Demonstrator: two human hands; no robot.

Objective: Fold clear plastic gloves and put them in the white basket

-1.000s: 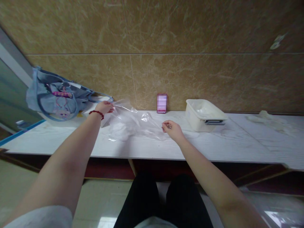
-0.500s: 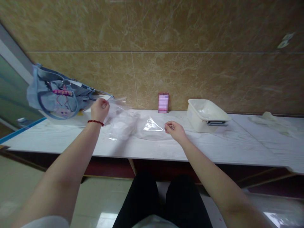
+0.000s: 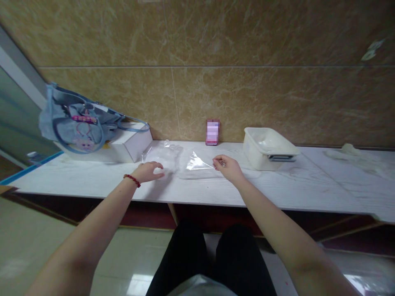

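Observation:
A clear plastic bag (image 3: 197, 163) lies flat on the white counter, and my right hand (image 3: 227, 167) pinches its right edge between thumb and fingers. Light glints off the bag's smooth film, which is pulled taut near that hand. To its left, more crumpled clear plastic (image 3: 163, 154) is spread out; whether it is the same piece I cannot tell. My left hand (image 3: 149, 171), with a red bead bracelet (image 3: 132, 180) at the wrist, hovers just in front of this crumpled plastic. Its thumb and fingers are apart and hold nothing.
A denim bag (image 3: 80, 123) rests on a white box (image 3: 129, 144) at the left. Against the marbled wall leans a phone (image 3: 212, 132). Right of it stands a cream plastic bin (image 3: 262, 158) with clear plastic inside. Crumpled pale film (image 3: 354, 158) lies far right on the counter (image 3: 314, 193).
My left hand has let go of the crumpled plastic, which has dropped to the counter, and moved right and towards me. My right hand keeps its pinch almost unmoved.

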